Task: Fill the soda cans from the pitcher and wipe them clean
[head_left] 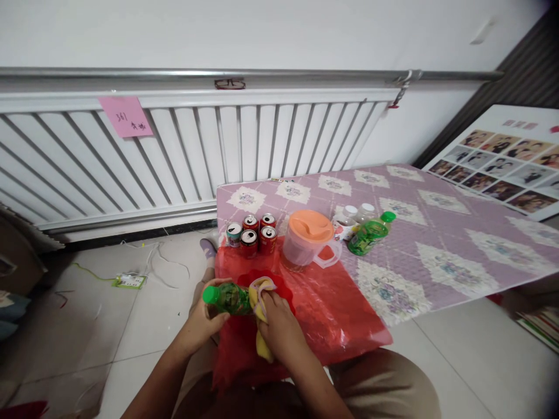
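Note:
A green plastic bottle (233, 298) with a green cap lies sideways in my left hand (201, 326), its cap end to the left. My right hand (277, 326) grips a yellow cloth (262, 347) with a pale edge, pressed against the right end of that bottle. Both hands are over a red basin (286, 289), which they partly hide. Beneath the basin, a red plastic sheet (336, 308) covers the near end of the table. Just beyond stands a clear pitcher (297, 251) with an orange lid and some liquid at its bottom.
Several opened drink cans (248, 243) cluster left of the pitcher. Right of it are clear white-capped bottles (367, 213) and another green bottle (369, 235), tilted. A patterned cloth (454, 262) covers the table. Behind is a radiator (262, 139); a power strip (130, 281) lies on the floor.

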`<state>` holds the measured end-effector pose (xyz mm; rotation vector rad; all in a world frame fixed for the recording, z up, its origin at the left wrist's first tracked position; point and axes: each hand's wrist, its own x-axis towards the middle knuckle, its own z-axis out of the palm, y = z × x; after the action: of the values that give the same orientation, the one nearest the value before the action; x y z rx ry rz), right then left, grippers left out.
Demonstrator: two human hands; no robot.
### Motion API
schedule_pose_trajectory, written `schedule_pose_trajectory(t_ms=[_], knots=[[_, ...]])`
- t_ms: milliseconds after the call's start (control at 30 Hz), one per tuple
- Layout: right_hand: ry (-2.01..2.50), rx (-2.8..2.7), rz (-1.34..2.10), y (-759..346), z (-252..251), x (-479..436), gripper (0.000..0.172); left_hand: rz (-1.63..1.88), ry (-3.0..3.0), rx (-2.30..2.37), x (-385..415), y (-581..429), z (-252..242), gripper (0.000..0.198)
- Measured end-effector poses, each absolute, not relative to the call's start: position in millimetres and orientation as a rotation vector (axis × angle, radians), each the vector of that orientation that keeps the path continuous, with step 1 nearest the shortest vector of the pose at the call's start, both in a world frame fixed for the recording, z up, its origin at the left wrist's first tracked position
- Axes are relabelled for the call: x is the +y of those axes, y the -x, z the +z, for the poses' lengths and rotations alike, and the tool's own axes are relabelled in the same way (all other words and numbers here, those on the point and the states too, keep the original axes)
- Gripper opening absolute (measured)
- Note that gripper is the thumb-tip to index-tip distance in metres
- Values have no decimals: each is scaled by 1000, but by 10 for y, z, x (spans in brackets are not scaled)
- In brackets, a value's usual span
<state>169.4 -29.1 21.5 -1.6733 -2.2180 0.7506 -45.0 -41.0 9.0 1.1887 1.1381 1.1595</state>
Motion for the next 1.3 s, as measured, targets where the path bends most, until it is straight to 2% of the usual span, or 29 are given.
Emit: schedule_pose_trajectory(t_ms=[267, 467, 700, 900, 1067, 1300], knots=[[1546, -2210, 823, -1605, 458, -353, 67, 1147, -1106, 1098, -499, 418, 163, 78], [1272, -2224, 865, -1503, 752, -427, 75, 1158, -1120, 1204, -496, 325, 138, 69], [1529, -2196, 920, -1634, 448, -258, 61, 1160, -1245, 1204, -502, 339, 146, 61], [1669, -2207, 909, -1758, 312, -201, 55, 1218, -1204, 1265, -477, 317, 72, 75], [1514, -2161, 922, -1739, 411, -270, 61, 1121, -1224, 1247, -500, 320, 170, 63], [1264, -2131, 920, -1630, 706, -378, 74, 1075, -1204, 1200, -540, 280, 222, 67]])
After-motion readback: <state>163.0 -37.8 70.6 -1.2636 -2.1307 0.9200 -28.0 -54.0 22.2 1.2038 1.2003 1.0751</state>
